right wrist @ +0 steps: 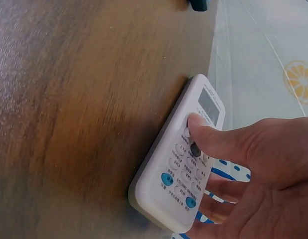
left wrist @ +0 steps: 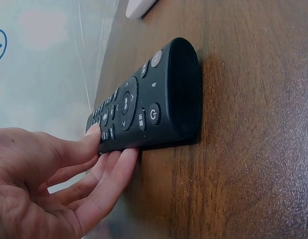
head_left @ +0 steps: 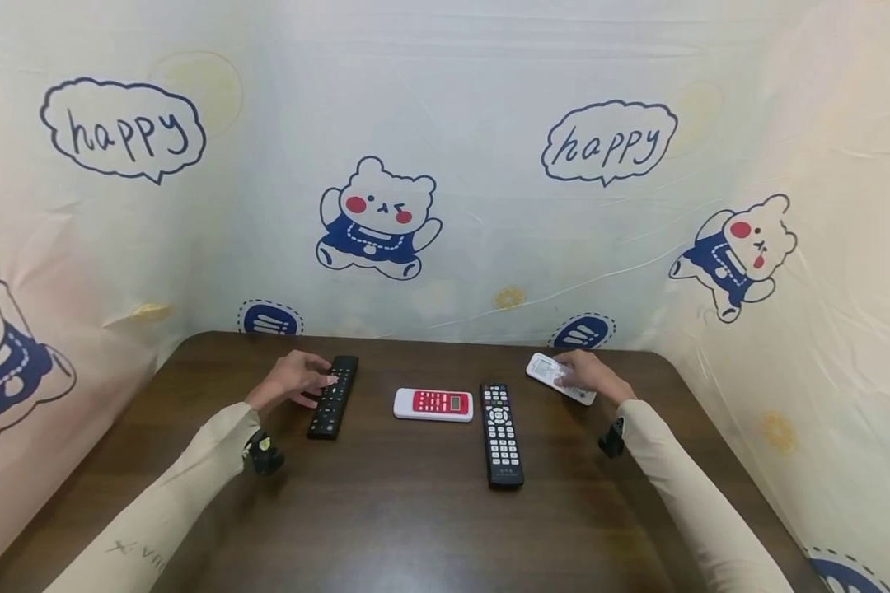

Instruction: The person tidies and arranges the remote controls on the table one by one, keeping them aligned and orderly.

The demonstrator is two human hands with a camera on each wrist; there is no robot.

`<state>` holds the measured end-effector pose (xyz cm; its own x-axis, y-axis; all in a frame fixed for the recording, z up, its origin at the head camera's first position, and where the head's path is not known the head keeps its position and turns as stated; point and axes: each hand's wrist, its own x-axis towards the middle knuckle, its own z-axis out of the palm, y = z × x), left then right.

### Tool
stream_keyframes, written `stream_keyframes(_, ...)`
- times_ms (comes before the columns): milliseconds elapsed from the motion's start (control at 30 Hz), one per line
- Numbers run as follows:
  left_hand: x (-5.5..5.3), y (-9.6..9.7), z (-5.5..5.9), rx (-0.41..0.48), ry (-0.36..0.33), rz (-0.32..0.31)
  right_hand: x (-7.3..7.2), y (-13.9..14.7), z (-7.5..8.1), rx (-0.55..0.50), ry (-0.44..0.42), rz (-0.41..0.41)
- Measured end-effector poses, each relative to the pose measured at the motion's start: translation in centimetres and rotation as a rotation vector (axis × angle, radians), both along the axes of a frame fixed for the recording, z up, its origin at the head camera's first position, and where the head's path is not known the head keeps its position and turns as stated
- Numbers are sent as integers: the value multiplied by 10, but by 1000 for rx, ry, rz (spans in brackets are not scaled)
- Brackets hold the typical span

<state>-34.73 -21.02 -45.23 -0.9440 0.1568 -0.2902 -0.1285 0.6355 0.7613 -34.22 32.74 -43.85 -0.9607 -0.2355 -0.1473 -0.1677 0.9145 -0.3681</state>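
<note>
At the left of the table, my left hand (head_left: 294, 380) pinches a black remote control (head_left: 334, 397) by its side. In the left wrist view its thumb (left wrist: 91, 139) lies on the buttons and the other fingers are at the lower edge. On the right, my right hand (head_left: 592, 375) grips a white remote control (head_left: 541, 370) that has a small screen and a few blue buttons. The right wrist view has the thumb (right wrist: 199, 130) pressed on its face below the screen; the fingers behind it are partly hidden.
Between the hands, a white remote control with a red button panel (head_left: 404, 403) lies crosswise. Beside it a longer black remote control (head_left: 505, 472) with white buttons points toward me. Behind the brown table (head_left: 415, 527) hangs a printed curtain (head_left: 489, 239) that also covers both sides.
</note>
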Motion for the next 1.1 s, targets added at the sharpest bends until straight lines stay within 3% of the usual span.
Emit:
stream_keyframes(300,-1,1,0,-15,-6,3,2,-1,6,-66,-53,-51)
stream_keyframes(633,-1,0,0,13,-24,-2,7,-3,13,-144,-49,-78)
stream_keyframes(867,-1,0,1,29,-20,6,6,-5,17,-258,-178,-243)
stream_keyframes(1100,0,1,1,22,-21,4,12,-10,18,-384,-278,-288)
